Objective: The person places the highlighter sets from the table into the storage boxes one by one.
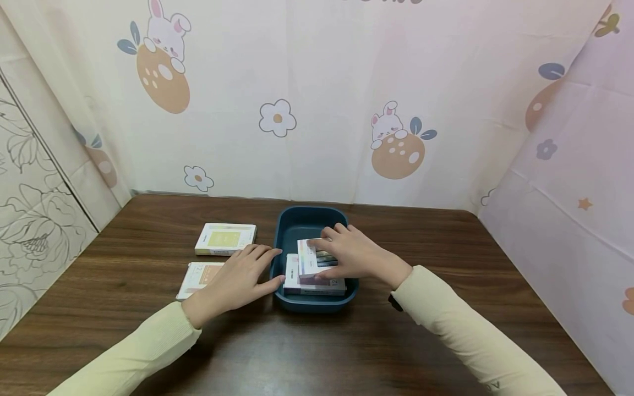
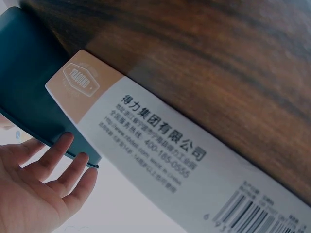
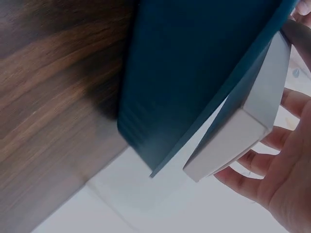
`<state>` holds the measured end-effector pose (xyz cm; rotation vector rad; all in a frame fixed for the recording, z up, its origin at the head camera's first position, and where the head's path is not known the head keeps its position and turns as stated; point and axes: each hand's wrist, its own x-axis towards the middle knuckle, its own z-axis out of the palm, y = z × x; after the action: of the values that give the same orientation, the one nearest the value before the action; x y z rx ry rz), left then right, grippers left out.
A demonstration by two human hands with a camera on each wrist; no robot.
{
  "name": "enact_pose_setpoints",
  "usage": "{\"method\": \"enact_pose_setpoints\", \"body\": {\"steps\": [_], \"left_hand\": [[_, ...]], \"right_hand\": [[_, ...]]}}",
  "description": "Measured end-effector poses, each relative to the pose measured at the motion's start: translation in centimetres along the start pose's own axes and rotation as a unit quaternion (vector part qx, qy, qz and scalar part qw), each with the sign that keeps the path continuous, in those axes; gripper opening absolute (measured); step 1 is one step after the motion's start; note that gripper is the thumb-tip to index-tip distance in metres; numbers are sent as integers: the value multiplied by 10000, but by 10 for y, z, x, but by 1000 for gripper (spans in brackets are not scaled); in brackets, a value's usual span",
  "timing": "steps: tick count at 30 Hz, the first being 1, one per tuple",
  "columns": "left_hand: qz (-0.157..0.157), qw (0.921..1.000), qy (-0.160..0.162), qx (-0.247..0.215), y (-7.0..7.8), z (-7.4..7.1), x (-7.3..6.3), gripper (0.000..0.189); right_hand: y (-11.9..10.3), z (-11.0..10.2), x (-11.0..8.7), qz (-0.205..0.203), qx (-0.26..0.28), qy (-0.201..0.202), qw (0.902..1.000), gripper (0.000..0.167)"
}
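My right hand holds a flat white box by its sides, tilted over the dark teal bin. This box has a rainbow stripe and a panel showing dark coloured sticks; its pale side shows above the rim in the right wrist view. Beneath it, a second white box lies at the near end of the bin. My left hand rests its fingertips against the bin's left rim, fingers spread and loosely bent. Under and beside that hand lies a white box with an orange panel, partly covered.
Behind the left hand, a white box with a yellow-green panel lies flat on the brown wooden table. A curtain printed with rabbits hangs along the table's back edge. Another printed curtain hangs at the right.
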<state>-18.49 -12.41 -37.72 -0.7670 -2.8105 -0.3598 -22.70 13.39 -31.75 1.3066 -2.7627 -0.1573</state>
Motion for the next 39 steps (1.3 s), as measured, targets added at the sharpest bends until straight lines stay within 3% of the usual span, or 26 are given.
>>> {"method": "enact_pose_setpoints", "body": {"steps": [12, 25, 39], "left_hand": [[27, 10000, -21, 51, 0, -1, -1, 61], [193, 9995, 233, 124, 0, 0, -1, 59], [91, 9999, 76, 117, 0, -2, -1, 60]], "right_hand": [[-12, 9, 15, -125, -52, 24, 9999, 71], [-18, 24, 19, -67, -103, -27, 9999, 71], [-20, 33, 17, 62, 31, -66, 10000, 73]]}}
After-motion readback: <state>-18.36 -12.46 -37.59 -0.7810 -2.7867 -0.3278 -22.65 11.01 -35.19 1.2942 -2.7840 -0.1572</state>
